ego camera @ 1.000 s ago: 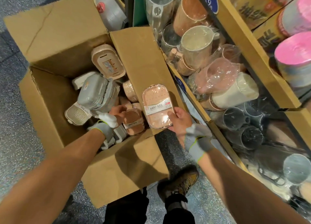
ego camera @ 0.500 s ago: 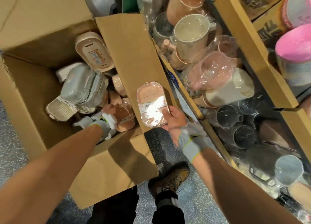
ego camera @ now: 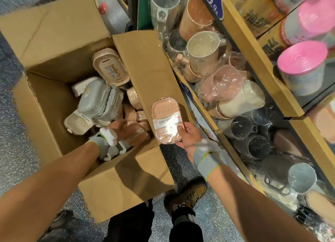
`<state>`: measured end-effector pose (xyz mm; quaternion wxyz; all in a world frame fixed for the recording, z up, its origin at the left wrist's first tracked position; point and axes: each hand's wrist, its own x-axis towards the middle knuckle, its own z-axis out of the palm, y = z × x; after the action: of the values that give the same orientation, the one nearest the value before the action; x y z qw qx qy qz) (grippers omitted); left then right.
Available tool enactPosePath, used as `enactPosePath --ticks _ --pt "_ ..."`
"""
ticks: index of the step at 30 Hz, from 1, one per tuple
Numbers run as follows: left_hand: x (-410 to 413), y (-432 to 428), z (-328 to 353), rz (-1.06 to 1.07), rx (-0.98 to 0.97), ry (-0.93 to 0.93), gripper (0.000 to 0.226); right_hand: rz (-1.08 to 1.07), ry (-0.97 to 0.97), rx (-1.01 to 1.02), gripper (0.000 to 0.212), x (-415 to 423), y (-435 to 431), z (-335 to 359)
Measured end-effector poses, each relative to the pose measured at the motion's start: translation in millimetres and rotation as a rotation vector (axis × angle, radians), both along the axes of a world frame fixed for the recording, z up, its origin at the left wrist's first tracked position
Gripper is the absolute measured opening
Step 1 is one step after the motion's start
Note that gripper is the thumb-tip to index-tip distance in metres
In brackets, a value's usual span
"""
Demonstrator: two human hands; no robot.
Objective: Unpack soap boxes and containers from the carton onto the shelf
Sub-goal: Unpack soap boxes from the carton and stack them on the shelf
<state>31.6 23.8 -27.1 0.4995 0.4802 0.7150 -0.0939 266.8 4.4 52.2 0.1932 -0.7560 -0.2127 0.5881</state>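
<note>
Two boxes held: right hand clamps pink soap box over carton right flap; left hand grips brown box inside, near-right corner.

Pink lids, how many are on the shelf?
2. The near pink lid sits on the upper level of the shelf, at the right. The far pink lid is behind it, near the top corner. More may be hidden outside the picture.

The head camera (the only view) looks steeply down, close over the carton beside the shelf.
</note>
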Motion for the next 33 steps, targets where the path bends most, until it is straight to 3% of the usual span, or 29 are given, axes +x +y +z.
enactPosePath --ticks 7,15,22,25,28,33 --pt "-10 21 70 -0.029 0.162 -0.065 0.035 -0.045 0.104 -0.003 0.026 14 -11 44" --pt "21 32 154 0.146 0.331 -0.267 0.026 -0.109 0.140 0.086 0.015 51 -21 89" --pt "93 38 213 0.229 0.311 -0.364 0.014 -0.116 0.138 0.181 0.025 124 -37 127" --pt "138 42 234 0.219 0.255 -0.405 0.045 -0.167 0.185 0.198 0.038 161 -50 134" --pt "191 43 253 0.194 0.240 -0.444 0.015 -0.203 0.217 0.241 0.040 186 -62 137" --pt "271 39 263 0.317 0.148 -0.625 0.014 -0.305 0.232 0.303 0.031 229 -81 136"
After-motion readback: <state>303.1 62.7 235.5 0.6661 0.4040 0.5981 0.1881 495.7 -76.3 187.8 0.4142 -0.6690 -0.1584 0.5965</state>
